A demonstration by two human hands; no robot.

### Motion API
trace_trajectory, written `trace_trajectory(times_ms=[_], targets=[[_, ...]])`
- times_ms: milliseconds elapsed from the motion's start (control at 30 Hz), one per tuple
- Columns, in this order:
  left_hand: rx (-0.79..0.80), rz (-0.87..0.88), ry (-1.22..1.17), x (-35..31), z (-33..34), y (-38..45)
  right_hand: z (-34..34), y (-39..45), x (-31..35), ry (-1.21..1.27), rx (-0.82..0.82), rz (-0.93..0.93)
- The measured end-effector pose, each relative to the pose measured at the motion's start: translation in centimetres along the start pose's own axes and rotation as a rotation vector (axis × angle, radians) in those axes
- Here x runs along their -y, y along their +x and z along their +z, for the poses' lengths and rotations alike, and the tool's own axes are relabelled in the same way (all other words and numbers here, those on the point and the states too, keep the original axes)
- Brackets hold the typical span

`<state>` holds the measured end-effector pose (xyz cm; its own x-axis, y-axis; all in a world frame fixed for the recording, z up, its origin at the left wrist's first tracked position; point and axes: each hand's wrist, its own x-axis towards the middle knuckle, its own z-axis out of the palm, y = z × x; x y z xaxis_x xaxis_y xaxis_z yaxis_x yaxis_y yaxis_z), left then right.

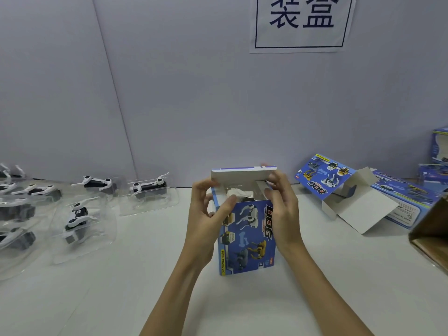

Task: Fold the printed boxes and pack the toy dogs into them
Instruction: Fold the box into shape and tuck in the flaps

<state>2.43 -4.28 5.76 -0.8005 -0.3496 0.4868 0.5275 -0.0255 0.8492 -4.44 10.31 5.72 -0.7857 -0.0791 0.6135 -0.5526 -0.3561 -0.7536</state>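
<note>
A blue printed box (247, 236) is standing upright on the white table (242, 299), near the middle, with its top lid (242, 174) raised and tilting back. A white toy dog (238, 192) is showing inside the open top. The left hand (208, 214) is gripping the box's upper left corner, fingers curling over the rim and the thumb lying across the front panel. The right hand (281, 209) is holding the upper right side, its fingers pinching the lid's right end. Both forearms are reaching in from the bottom edge. To the left, more toy dogs in clear trays (80, 219) are lying on the table. To the right, an unfolded box (339, 192) is lying with its flaps open, with other boxes (438, 151) beyond it and a brown carton (431, 236) at the right edge. A paper sign (303, 23) is hanging on the wall.
</note>
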Motion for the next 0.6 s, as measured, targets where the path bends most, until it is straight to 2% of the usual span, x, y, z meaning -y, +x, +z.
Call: trace_trajectory(times_ms=[233,400,600], targets=[[0.118,-0.003,0.064,0.3,-1.5,0.2,-0.9,-0.5,-0.7,0.116,-0.014,0.094],[0.103,-0.097,-0.007,0.8,-1.4,0.1,-0.5,-0.8,-0.5,0.072,-0.001,0.128],[0.111,-0.099,0.001,0.8,-0.9,-0.2,-0.6,-1.6,-0.5,-0.112,0.13,0.037]])
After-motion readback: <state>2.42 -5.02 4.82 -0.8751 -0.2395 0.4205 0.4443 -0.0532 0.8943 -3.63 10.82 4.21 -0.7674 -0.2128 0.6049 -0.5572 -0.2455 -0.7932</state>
